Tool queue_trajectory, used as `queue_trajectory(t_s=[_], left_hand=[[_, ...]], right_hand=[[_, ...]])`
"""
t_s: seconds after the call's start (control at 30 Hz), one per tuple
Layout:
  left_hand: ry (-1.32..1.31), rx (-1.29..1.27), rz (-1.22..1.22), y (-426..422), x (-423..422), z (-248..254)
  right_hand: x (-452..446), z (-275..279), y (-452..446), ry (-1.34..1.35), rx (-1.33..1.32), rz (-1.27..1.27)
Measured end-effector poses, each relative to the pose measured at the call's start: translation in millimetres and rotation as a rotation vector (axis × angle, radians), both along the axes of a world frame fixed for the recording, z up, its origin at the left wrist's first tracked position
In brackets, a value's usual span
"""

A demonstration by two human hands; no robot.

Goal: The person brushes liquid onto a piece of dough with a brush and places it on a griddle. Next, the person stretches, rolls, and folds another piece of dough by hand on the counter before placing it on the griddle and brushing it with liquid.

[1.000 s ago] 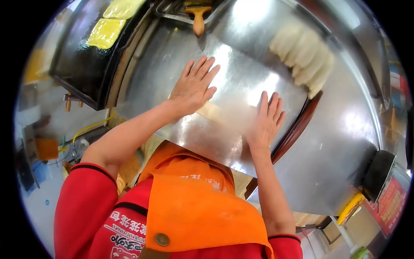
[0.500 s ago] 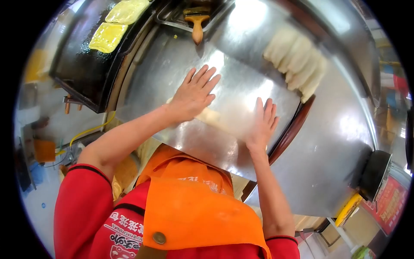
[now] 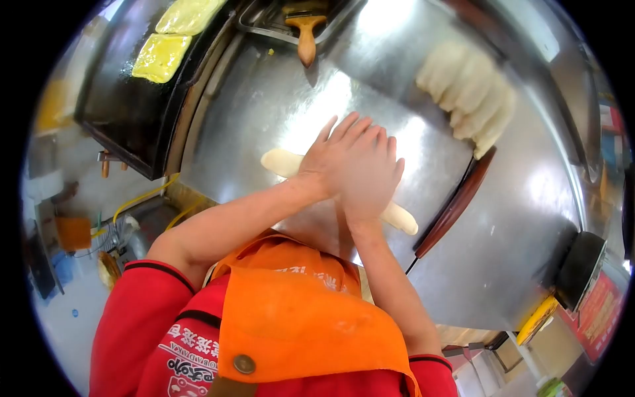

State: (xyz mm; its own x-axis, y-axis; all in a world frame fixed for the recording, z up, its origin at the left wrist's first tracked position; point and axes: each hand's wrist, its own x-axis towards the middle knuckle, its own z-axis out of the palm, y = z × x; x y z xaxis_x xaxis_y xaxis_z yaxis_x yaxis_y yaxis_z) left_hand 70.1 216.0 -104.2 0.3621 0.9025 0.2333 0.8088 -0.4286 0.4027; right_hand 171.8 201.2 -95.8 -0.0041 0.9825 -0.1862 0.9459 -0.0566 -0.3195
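A pale dough roll (image 3: 400,218) lies slantwise on the metal worktop (image 3: 245,112), its two ends showing on either side of my hands. My left hand (image 3: 337,159) rests over the middle of the roll, fingers stretched out flat. Beside it and partly overlapping it, my right hand (image 3: 372,178) is also flat on the dough with fingers extended. The middle of the roll is hidden under both palms, and the area where the hands meet looks blurred.
Several dough strips (image 3: 466,92) lie side by side at the upper right. Near them is a dark red wooden handle (image 3: 456,205). A brush (image 3: 306,43) rests on a metal tray (image 3: 271,32). Yellow squares (image 3: 161,58) sit on a black griddle (image 3: 126,112) at left.
Both hands have come together over the middle of the roll from positions farther apart near its ends. The roll's ends are now exposed.
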Motion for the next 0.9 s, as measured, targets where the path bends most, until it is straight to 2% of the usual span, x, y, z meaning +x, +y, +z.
queue_trajectory(t_s=[0.17, 0.23, 0.3, 0.4, 0.53, 0.7, 0.83, 0.87, 0.9], left_hand=[[0.115, -0.080, -0.013, 3, -13, 5], [0.199, -0.129, 0.009, -4, -39, 4], [0.263, -0.123, 0.037, -6, -61, 1], [0.269, -0.148, -0.004, -6, -59, 1], [0.207, -0.129, -0.055, -1, -65, -2], [0.302, -0.154, -0.069, 0, -68, 1], [0.353, -0.145, -0.047, 3, -69, -1], [0.400, -0.162, -0.050, 3, -69, -1], [0.463, -0.307, -0.052, 6, -69, 2]], right_hand=[[19, -22, -1, 0.004, -0.026, 0.084], [36, 7, -13, 0.205, 0.092, -0.006], [55, -5, -26, -0.048, 0.315, 0.004], [54, -7, -23, -0.125, 0.249, 0.073], [74, -16, -26, -0.061, 0.199, 0.074], [84, -9, -34, -0.130, 0.220, 0.030], [85, -6, -34, -0.124, 0.121, 0.024], [83, -3, -32, -0.158, 0.034, 0.017], [87, -6, -35, -0.132, 0.092, 0.055]])
